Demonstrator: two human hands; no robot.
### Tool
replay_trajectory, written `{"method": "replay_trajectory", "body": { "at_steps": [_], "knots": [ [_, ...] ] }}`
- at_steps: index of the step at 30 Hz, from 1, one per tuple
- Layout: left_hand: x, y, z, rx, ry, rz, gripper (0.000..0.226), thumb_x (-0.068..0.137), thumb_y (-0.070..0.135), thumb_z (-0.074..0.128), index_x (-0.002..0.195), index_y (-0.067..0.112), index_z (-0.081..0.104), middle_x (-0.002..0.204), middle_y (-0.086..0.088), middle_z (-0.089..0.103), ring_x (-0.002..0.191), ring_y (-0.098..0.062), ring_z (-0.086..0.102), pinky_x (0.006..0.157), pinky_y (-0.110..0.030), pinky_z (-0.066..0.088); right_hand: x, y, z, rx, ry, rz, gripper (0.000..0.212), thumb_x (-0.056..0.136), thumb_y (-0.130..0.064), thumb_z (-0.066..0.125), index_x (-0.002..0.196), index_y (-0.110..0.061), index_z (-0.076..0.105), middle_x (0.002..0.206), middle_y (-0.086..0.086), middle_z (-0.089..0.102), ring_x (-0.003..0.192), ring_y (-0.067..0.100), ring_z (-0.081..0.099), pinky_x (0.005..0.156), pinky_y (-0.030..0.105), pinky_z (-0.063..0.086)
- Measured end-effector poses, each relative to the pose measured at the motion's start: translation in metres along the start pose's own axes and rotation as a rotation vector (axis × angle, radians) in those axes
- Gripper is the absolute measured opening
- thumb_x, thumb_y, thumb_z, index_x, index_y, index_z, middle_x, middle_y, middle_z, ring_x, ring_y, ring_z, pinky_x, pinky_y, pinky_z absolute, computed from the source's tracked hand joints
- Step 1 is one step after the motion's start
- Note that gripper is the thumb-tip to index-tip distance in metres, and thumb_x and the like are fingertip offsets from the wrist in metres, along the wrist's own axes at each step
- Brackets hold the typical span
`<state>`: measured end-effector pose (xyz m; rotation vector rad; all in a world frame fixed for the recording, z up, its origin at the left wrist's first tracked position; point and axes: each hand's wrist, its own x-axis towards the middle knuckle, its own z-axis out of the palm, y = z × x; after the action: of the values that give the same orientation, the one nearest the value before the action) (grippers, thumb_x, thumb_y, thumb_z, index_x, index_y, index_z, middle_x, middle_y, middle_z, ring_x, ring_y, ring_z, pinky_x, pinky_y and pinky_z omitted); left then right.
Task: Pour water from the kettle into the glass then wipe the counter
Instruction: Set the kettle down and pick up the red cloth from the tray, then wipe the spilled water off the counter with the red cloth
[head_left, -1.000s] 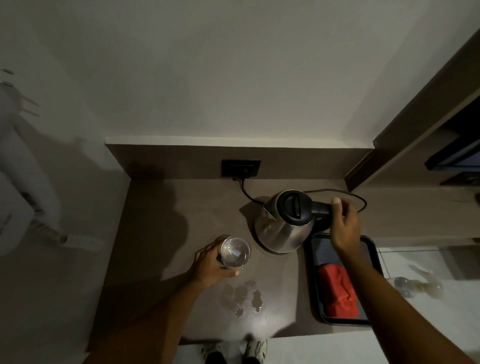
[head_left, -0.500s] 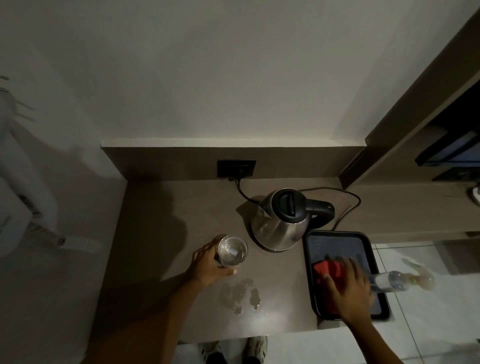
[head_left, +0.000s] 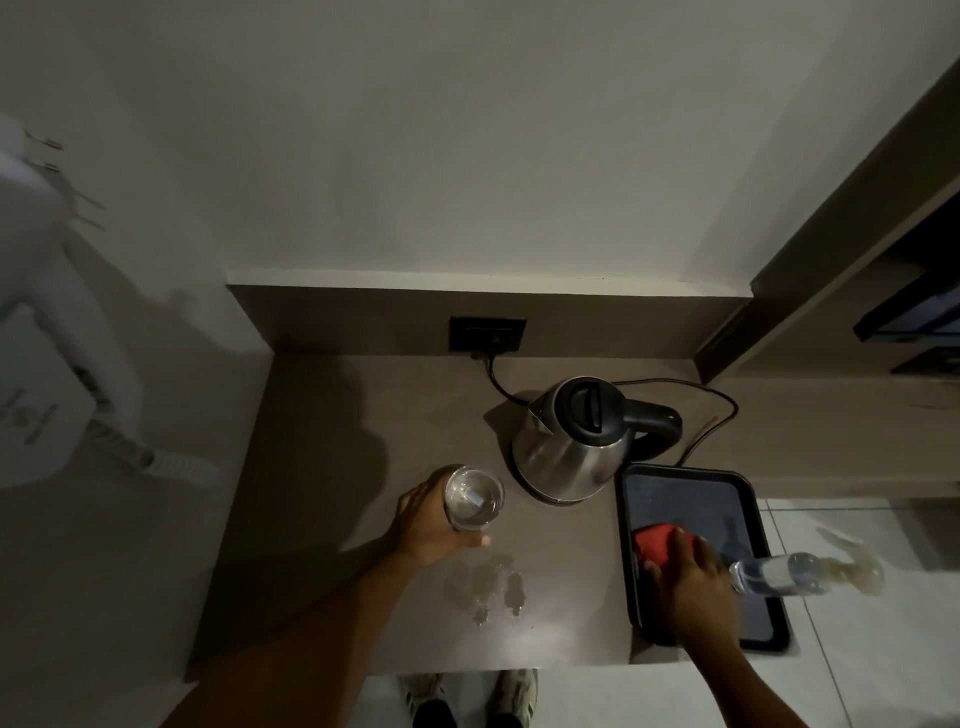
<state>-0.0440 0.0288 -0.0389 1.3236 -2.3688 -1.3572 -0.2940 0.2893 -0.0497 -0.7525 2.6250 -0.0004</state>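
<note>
A steel kettle (head_left: 566, 441) with a black lid and handle stands on its base at the back of the brown counter (head_left: 322, 467). My left hand (head_left: 426, 525) is wrapped around a clear glass (head_left: 474, 496) that stands left of the kettle. A small puddle of water (head_left: 488, 590) lies on the counter just in front of the glass. My right hand (head_left: 691, 577) rests on a red cloth (head_left: 657, 543) lying in a black tray (head_left: 691, 486) at the counter's right end; its fingers are curled onto the cloth.
A clear spray bottle (head_left: 789, 571) lies at the tray's right edge by my right hand. The kettle's cord (head_left: 711, 410) runs to a black wall socket (head_left: 487, 335). A white wall-mounted dryer (head_left: 47, 332) hangs left. My shoes (head_left: 467, 696) show below the counter's front edge.
My right hand left the kettle handle and came down onto the red cloth in the tray. The kettle stays on its base. My left hand kept hold of the glass.
</note>
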Motion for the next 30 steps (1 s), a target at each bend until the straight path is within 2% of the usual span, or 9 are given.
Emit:
{"method": "replay_trajectory", "body": {
  "at_steps": [7, 13, 18, 21, 23, 26, 27, 29, 30],
  "knots": [
    [-0.003, 0.006, 0.005, 0.007, 0.064, 0.008, 0.095, 0.049, 0.04, 0.095, 0.132, 0.029, 0.051, 0.13, 0.005, 0.064, 0.121, -0.016, 0.059, 0.104, -0.034, 0.049, 0.004, -0.004, -0.003, 0.014, -0.024, -0.012, 0.057, 0.093, -0.047, 0.051, 0.139, -0.02, 0.032, 0.136, 0.02, 0.047, 0.113, 0.041, 0.057, 0.087, 0.05, 0.055],
    [-0.013, 0.001, 0.006, -0.074, 0.095, -0.004, 0.09, 0.051, 0.037, 0.094, 0.13, 0.034, 0.051, 0.128, 0.009, 0.064, 0.119, -0.014, 0.06, 0.1, -0.033, 0.054, 0.003, -0.003, -0.002, 0.011, -0.019, -0.008, 0.058, 0.094, -0.047, 0.051, 0.142, -0.02, 0.033, 0.143, 0.021, 0.042, 0.12, 0.042, 0.052, 0.094, 0.052, 0.051],
    [-0.03, -0.019, -0.009, -0.139, 0.198, -0.051, 0.087, 0.047, 0.045, 0.091, 0.124, 0.039, 0.051, 0.123, 0.012, 0.065, 0.114, -0.01, 0.061, 0.097, -0.032, 0.054, 0.004, -0.005, -0.001, 0.03, 0.001, -0.02, 0.051, 0.09, -0.043, 0.057, 0.131, -0.017, 0.041, 0.129, 0.02, 0.05, 0.107, 0.042, 0.058, 0.085, 0.052, 0.055],
    [-0.039, -0.039, -0.023, -0.221, 0.284, -0.098, 0.084, 0.047, 0.031, 0.095, 0.117, 0.043, 0.053, 0.119, 0.011, 0.067, 0.111, -0.011, 0.062, 0.094, -0.024, 0.051, 0.005, -0.006, 0.001, -0.01, 0.015, 0.001, 0.059, 0.089, -0.044, 0.059, 0.135, -0.014, 0.039, 0.132, 0.023, 0.049, 0.108, 0.044, 0.058, 0.085, 0.051, 0.054],
    [-0.041, -0.054, -0.032, -0.306, 0.353, -0.156, 0.081, 0.05, 0.012, 0.096, 0.117, 0.034, 0.057, 0.118, 0.004, 0.067, 0.113, -0.018, 0.063, 0.095, -0.023, 0.047, 0.005, -0.007, 0.002, -0.006, 0.04, -0.001, 0.065, 0.085, -0.042, 0.064, 0.137, -0.012, 0.038, 0.132, 0.026, 0.048, 0.11, 0.046, 0.056, 0.086, 0.052, 0.053],
    [-0.037, -0.079, -0.048, -0.423, 0.406, -0.234, 0.073, 0.056, -0.008, 0.09, 0.123, 0.001, 0.06, 0.125, -0.02, 0.065, 0.12, -0.034, 0.062, 0.106, -0.044, 0.048, 0.006, -0.009, 0.0, -0.008, 0.022, -0.003, 0.065, 0.082, -0.036, 0.07, 0.135, -0.014, 0.039, 0.125, 0.025, 0.052, 0.105, 0.044, 0.058, 0.081, 0.049, 0.053],
    [-0.035, -0.088, -0.054, -0.417, 0.414, -0.233, 0.072, 0.057, -0.01, 0.089, 0.122, 0.001, 0.061, 0.125, -0.021, 0.065, 0.118, -0.031, 0.063, 0.106, -0.043, 0.049, 0.007, -0.009, -0.003, -0.01, 0.011, -0.004, 0.063, 0.081, -0.034, 0.071, 0.133, -0.015, 0.042, 0.119, 0.023, 0.055, 0.099, 0.041, 0.06, 0.076, 0.045, 0.054],
    [-0.032, -0.099, -0.067, -0.426, 0.428, -0.228, 0.066, 0.057, -0.012, 0.088, 0.115, 0.01, 0.064, 0.12, -0.018, 0.066, 0.107, -0.016, 0.068, 0.096, -0.027, 0.054, 0.008, -0.01, -0.012, 0.011, -0.02, 0.002, 0.055, 0.08, -0.028, 0.073, 0.128, -0.014, 0.049, 0.106, 0.018, 0.062, 0.086, 0.033, 0.064, 0.07, 0.038, 0.053],
    [-0.029, -0.104, -0.072, -0.447, 0.429, -0.223, 0.065, 0.057, -0.012, 0.088, 0.114, 0.009, 0.064, 0.119, -0.019, 0.067, 0.106, -0.019, 0.068, 0.095, -0.028, 0.055, 0.008, -0.011, -0.017, 0.017, -0.032, 0.013, 0.051, 0.081, -0.027, 0.073, 0.125, -0.012, 0.052, 0.1, 0.015, 0.064, 0.08, 0.029, 0.064, 0.071, 0.036, 0.054]
  ]
}}
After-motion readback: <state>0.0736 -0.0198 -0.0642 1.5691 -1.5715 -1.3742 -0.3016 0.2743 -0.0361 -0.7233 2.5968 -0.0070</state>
